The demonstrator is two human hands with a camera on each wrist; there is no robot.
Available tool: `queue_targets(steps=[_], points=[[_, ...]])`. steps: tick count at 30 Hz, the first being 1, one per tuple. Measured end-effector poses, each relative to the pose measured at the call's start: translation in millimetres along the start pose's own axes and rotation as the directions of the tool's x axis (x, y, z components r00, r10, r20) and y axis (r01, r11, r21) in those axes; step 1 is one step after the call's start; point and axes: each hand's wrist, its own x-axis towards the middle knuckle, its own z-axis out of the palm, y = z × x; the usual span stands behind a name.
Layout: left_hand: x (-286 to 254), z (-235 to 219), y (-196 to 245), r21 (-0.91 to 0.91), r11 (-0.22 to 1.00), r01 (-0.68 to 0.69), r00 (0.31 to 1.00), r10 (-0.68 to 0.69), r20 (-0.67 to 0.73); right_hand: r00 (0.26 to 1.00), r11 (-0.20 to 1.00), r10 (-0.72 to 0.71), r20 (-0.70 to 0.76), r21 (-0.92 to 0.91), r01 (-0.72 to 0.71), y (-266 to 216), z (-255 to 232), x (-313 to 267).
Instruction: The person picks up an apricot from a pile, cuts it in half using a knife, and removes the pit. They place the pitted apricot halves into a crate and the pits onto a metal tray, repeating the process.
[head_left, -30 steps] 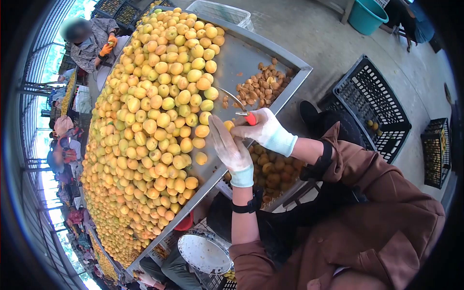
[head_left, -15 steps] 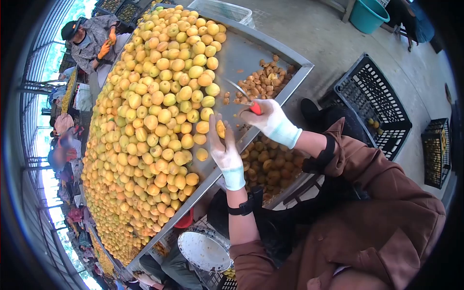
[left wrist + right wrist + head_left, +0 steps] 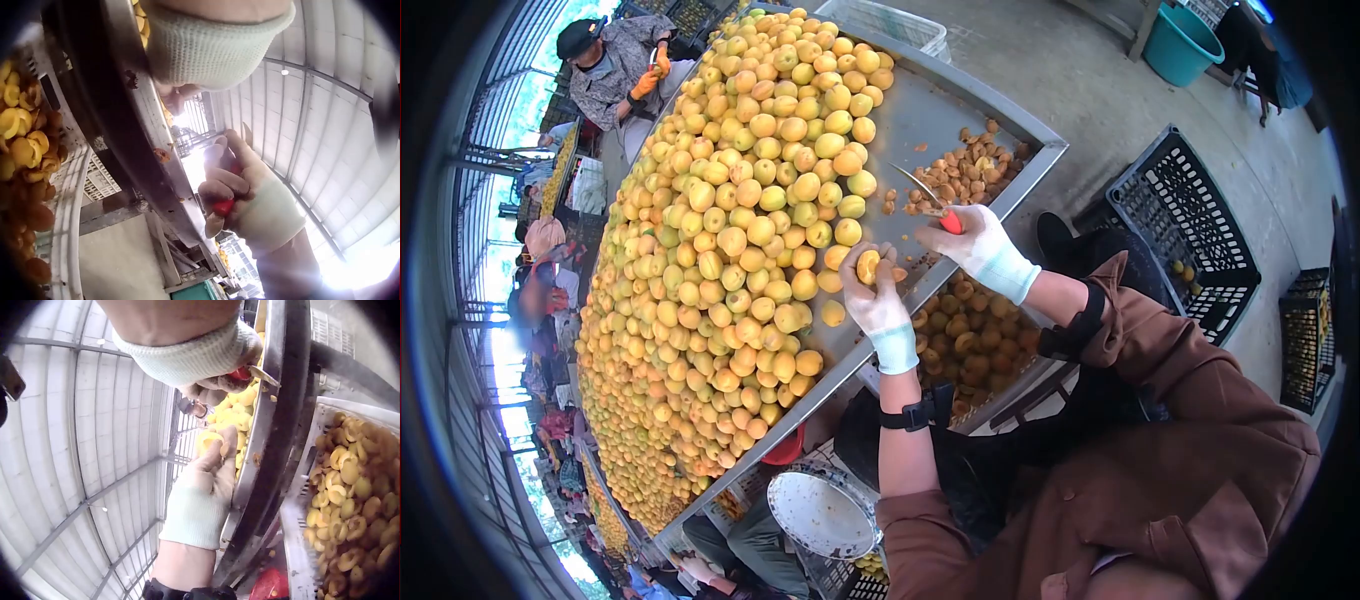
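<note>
My left hand (image 3: 878, 305), gloved in white, holds an apricot half (image 3: 867, 266) with its cut face showing, over the metal table's near edge (image 3: 840, 376). In the right wrist view, a small brown piece (image 3: 225, 449), perhaps a pit, sits at the left hand's (image 3: 209, 481) fingertips. To its right, my right hand (image 3: 982, 245) grips a red-handled knife (image 3: 949, 221), the curved blade pointing away over the table. The left wrist view shows the right hand's (image 3: 240, 194) fingers curled round the red handle (image 3: 223, 207).
Whole apricots (image 3: 730, 230) are heaped left of the hands; brown pits (image 3: 975, 170) lie beyond the knife. Below the table edge, a white crate (image 3: 294, 544) holds apricot halves (image 3: 350, 487). Black crates (image 3: 1180, 230) stand on the floor at right; another person (image 3: 620, 75) sits across the table.
The hands were together at an apricot, then parted. The left hand's fingers have curled and the fruit's cut face now shows. The right hand with the knife has moved away from it.
</note>
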Motion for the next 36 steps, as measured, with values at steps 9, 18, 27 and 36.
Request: queue_targets(steps=[9,18,27,36], points=[[-2,18,-11,-0.322,0.946,-0.034,0.999,0.045,0.028,0.986,0.986,-0.166,-0.021,0.029,0.167,-1,9,-4],[-19,-6,47,0.441,0.87,-0.221,0.837,-0.063,0.543,0.986,0.972,0.114,-0.124,0.22,-0.085,-5,-8,12],[29,-59,35,0.83,0.523,-0.194,0.965,0.252,0.067,0.976,0.983,-0.144,-0.164,-0.141,0.121,-24,-14,4],[60,-70,-4,0.801,0.586,-0.122,0.988,0.148,0.042,0.92,0.864,-0.378,0.101,-0.317,0.39,-25,-25,-5]])
